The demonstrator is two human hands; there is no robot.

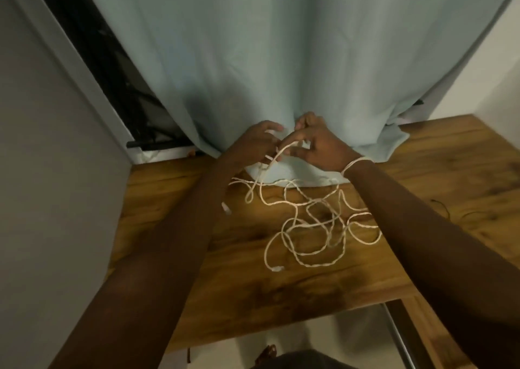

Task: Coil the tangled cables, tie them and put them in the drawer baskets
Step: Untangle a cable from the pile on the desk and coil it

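- One white cable [315,228], tangled in loops on my table [281,298].
- My two hands: left hand [257,143] and right hand [318,146] both pinch its raised strand.
- One curtain [267,59] behind.

The cable [315,222] is white, a pale cream under the dim light, looping over a table [253,292] of warm brown wood with darker streaked grain and near-black blotches at about six o'clock. The curtain [267,59] at twelve o'clock is a plain pale blue-green — no pattern, only soft grey shadow in its folds. The wall [42,171] at nine o'clock is flat grey, with a black gap beside it — at three o'clock a white wall [492,73].
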